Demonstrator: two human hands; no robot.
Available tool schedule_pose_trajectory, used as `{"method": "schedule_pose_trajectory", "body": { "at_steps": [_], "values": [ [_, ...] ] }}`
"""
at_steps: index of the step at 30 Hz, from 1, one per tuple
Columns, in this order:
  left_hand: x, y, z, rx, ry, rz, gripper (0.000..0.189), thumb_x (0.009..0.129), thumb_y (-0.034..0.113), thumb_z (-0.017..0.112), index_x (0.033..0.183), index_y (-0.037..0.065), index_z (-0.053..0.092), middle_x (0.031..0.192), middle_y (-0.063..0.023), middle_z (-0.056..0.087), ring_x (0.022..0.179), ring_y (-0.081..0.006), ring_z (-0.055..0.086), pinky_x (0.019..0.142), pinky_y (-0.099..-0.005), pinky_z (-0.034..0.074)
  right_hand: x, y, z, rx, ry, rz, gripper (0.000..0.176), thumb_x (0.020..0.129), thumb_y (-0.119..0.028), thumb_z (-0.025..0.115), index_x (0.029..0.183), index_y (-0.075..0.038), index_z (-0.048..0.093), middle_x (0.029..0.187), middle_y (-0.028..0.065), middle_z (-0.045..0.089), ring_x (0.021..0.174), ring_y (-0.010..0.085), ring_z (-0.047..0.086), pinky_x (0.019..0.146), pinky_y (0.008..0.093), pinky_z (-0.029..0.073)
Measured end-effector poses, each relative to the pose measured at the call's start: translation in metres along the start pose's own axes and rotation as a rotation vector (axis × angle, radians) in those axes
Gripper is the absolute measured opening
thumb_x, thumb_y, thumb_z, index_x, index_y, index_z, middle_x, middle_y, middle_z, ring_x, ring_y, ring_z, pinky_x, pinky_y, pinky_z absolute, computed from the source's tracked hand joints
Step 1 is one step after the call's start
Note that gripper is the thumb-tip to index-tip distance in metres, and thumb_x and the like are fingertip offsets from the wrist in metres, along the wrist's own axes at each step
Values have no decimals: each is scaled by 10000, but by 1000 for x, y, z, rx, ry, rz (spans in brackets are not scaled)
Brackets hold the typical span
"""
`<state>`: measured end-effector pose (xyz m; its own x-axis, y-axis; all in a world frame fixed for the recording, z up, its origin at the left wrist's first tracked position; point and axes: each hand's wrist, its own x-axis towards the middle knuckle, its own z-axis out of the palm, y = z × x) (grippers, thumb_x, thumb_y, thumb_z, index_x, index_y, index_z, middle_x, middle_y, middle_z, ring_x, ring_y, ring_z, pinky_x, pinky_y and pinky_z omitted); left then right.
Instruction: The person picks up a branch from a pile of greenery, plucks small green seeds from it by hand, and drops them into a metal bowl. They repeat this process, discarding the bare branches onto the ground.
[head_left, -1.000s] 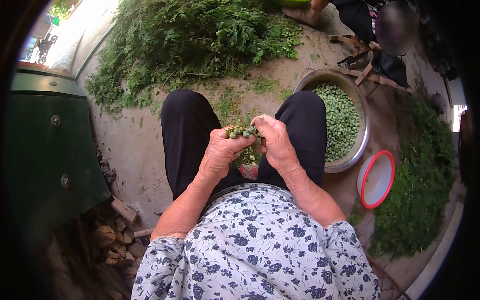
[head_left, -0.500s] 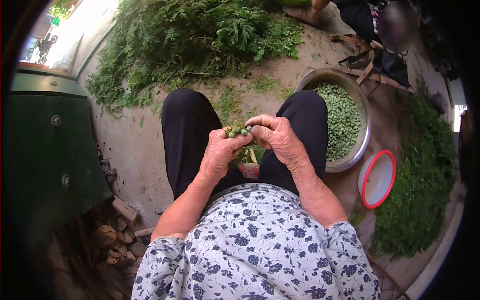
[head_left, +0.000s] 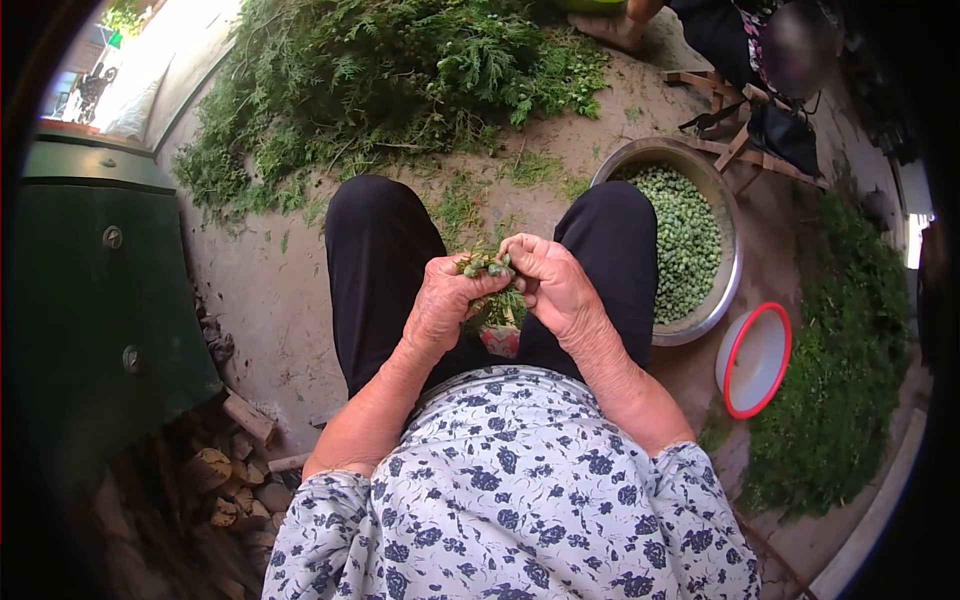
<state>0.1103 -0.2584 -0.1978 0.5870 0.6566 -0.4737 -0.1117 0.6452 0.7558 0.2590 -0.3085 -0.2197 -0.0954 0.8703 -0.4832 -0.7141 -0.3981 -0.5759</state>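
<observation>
Looking down from the head, the left hand (head_left: 445, 300) is closed tight around a small green sprig (head_left: 487, 265) with little round balls on it, held above the lap between the knees. The right hand (head_left: 556, 285) pinches the top of the same sprig with its fingers (thumb pressed to first finger). A metal bowl (head_left: 695, 333) full of green balls sits on the ground beside the right knee, with a red-rimmed bowl (head_left: 755, 358) next to it.
</observation>
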Motion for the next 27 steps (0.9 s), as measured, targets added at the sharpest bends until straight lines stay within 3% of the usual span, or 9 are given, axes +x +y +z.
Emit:
{"method": "schedule_pose_trajectory", "body": {
  "at_steps": [10,14,16,18,20,22,23,25,27],
  "values": [
    [3,-2,-2,69,159,-38,70,784,80,647,814,17,650,707,13,614,585,-48,535,512,-197,403,-5,-18,2,102,125,-192,104,868,-85,569,940,-13,545,760,43,577,595,73,523,449,196,379],
    [6,-7,-3,122,189,-14,77,792,102,646,797,25,651,693,23,600,563,-34,498,486,-200,375,-9,-7,11,-509,136,-318,169,826,-135,644,918,7,636,685,5,557,556,62,507,514,198,415],
    [7,-9,-8,178,152,-8,92,803,118,638,816,27,649,703,24,600,585,-36,513,495,-192,380,2,4,8,-1000,185,-754,169,825,-135,638,916,8,634,733,30,570,564,73,525,531,210,430],
    [5,-7,-9,235,116,-1,108,814,134,631,835,30,646,712,24,600,607,-39,529,505,-184,384,1,4,6,-1022,178,-729,172,830,-139,630,914,10,632,751,41,571,567,76,528,528,217,430],
    [0,2,-5,552,32,160,162,829,184,637,786,29,653,619,41,529,522,-33,419,453,-207,333,-1,4,8,-1044,171,-703,175,835,-144,621,913,12,629,768,53,572,570,79,530,525,225,430],
    [5,-5,-9,521,1,224,178,835,199,634,795,27,652,619,40,526,517,-29,413,447,-203,321,-4,4,12,-745,196,-364,179,867,-158,586,899,15,619,740,35,559,563,67,506,488,215,399],
    [7,-8,-10,490,-30,289,194,841,214,630,803,25,651,620,39,523,511,-26,406,441,-199,309,-4,3,10,-747,195,-364,179,867,-158,586,899,15,619,740,35,559,563,67,506,488,215,399],
    [6,-6,-11,420,13,146,187,841,215,630,805,33,651,625,41,527,514,-25,408,443,-195,306,-4,1,4,-243,114,-103,181,893,-165,554,883,8,606,728,16,545,547,55,474,455,196,350],
    [5,-3,-8,350,56,4,180,841,217,629,807,41,650,631,43,531,517,-25,411,446,-191,302,-4,-2,4,-245,106,-112,170,897,-155,544,910,8,591,727,13,542,546,53,470,450,186,336]
  ]
}}
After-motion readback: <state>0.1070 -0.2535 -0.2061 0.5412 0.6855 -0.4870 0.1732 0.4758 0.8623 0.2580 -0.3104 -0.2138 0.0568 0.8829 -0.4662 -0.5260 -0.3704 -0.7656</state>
